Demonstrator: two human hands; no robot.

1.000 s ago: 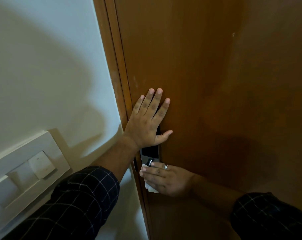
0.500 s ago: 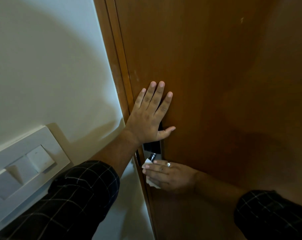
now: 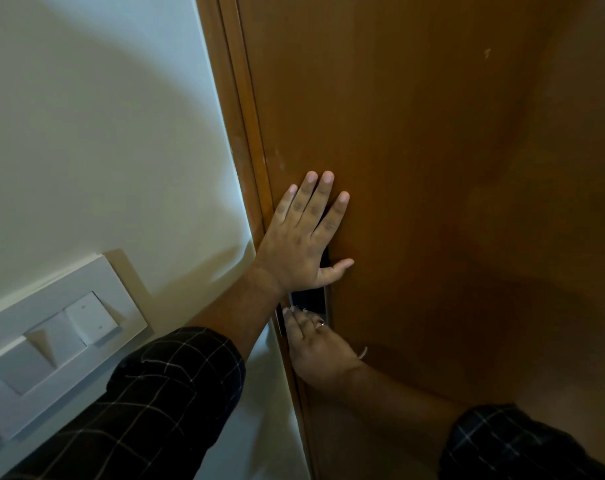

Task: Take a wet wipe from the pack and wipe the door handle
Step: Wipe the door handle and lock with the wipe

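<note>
Left hand [image 3: 302, 244] flat on door [image 3: 432, 168], fingers spread wide, palm partly over dark lock plate [image 3: 309, 299] at door's left edge. Right hand [image 3: 314, 344] below, curled over handle area; handle itself hidden. Wipe barely shows: white sliver at fingertips [image 3: 295, 309]. Ring [image 3: 321, 323] on one finger. Switch panel [image 3: 56, 336] on wall [image 3: 86, 133] left. No readable writing.
</note>
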